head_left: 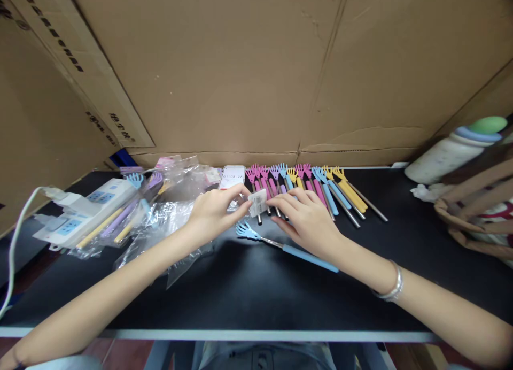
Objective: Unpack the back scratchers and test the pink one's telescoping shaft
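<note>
Left hand: the left hand (218, 207) pinches the left edge of the barcode tag (257, 203) between thumb and index finger.
Right hand: the right hand (308, 215) has bent fingers, fingertips at the tag's right edge; whether the thumb closes on it cannot be told. A silver bracelet (395, 284) encircles the wrist.
Barcode tag: white, printed face visible; located between the hands, above the black table (256, 300).
Single back scratcher: the light-blue back scratcher (306, 256) lies below the hands, claw head to the left, handle slanting toward the near right.
Scratcher row: the row of back scratchers (316, 191), in pink, purple, blue and yellow, lies side by side with claw heads toward the cardboard wall (240, 65).
Phone: the phone (233, 176), screen lit with digits, lies at the row's left end.
Left side: the clear plastic bags (172, 215) lie beside bagged scratchers (118, 220), which are near the white power strip (100, 199); a white cable (15, 247) runs along the left.
Right side: the bottle (447, 153) stands near crumpled tissue (427, 192) and the brown bag (457, 209).
</note>
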`<state>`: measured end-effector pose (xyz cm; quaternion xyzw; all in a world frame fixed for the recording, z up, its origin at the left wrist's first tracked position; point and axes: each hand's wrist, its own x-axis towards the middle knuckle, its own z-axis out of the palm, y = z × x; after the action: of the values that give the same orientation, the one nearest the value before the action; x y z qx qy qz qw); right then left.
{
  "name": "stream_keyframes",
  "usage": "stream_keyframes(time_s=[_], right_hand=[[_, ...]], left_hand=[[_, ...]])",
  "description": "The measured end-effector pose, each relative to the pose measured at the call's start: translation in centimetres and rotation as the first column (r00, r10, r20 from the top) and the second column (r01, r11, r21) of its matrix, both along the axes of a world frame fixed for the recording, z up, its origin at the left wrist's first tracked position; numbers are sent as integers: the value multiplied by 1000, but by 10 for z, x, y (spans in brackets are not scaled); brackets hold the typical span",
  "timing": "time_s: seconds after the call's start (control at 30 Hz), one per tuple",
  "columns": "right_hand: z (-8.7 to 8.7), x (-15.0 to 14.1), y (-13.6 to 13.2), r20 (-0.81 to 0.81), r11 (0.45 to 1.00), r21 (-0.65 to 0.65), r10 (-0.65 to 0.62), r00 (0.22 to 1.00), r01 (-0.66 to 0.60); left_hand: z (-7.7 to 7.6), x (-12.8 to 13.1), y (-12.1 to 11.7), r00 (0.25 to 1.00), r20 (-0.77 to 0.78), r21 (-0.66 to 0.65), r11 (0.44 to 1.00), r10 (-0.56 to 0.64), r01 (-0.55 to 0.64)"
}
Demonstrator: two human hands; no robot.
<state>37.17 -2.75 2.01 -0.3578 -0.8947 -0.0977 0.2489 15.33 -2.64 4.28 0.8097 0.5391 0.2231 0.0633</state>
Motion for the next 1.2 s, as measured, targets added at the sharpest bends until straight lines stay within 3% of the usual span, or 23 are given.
stream_keyframes(time_s=[0.03, 0.1, 0.17, 0.23, 0.33, 0.5, 0.57, 0.67, 0.73, 0.83, 0.93, 1.0, 1.07, 1.13, 1.2], right_hand=[[0, -1, 2, -92, 990, -139, 2, 996, -14], [0, -4, 5, -291, 915, -384, 4, 957, -120], [-1, -8, 8, -446, 826, -513, -23, 895, -235], [-3, -12, 12, -524, 790, -547, -67, 849, -275], [-6, -16, 18, -571, 801, -534, -107, 814, -269], [-8, -21, 29, -611, 777, -526, -63, 789, -345], [-7, -24, 34, -633, 722, -548, -29, 774, -422], [0, -29, 45, -676, 590, -608, -32, 736, -532], [6, -32, 57, -702, 568, -611, -67, 709, -551], [13, -37, 83, -720, 664, -556, -85, 688, -500], [11, -47, 116, -664, 790, -481, -44, 747, -381], [7, -59, 136, -509, 879, -412, -4, 861, -240], [3, -74, 153, -256, 954, -286, 10, 967, -86], [-1, -91, 164, -52, 985, -169, 6, 999, -15], [-5, -109, 173, 31, 991, -129, 32, 999, -28]], left_hand=[[-2, 0, 1, 1000, 10, 2, 1000, -22, 22], [-5, 2, 2, 997, 28, 6, 998, -65, 65], [-8, 3, 2, 995, 39, 17, 996, -89, 89], [-9, 4, 3, 994, 50, 42, 994, -99, 97], [-8, 2, 2, 989, 82, 82, 990, -122, 115], [-4, -7, 3, 992, 76, 51, 994, -101, 97], [1, -16, 6, 993, 84, 13, 997, -80, 79], [13, -35, 10, 987, 137, -73, 993, -85, 96], [23, -53, 12, 981, 174, -111, 988, -89, 109], [32, -84, 13, 985, 163, -176, 981, -51, 80], [28, -110, 12, 998, 59, -283, 958, -34, 49], [19, -123, 11, 998, -57, -313, 950, -14, -5], [8, -134, 9, 983, -181, -311, 948, 9, -65], [-1, -142, 8, 967, -256, -313, 946, 8, -90], [-8, -150, 8, 961, -276, -331, 940, -13, -83]])
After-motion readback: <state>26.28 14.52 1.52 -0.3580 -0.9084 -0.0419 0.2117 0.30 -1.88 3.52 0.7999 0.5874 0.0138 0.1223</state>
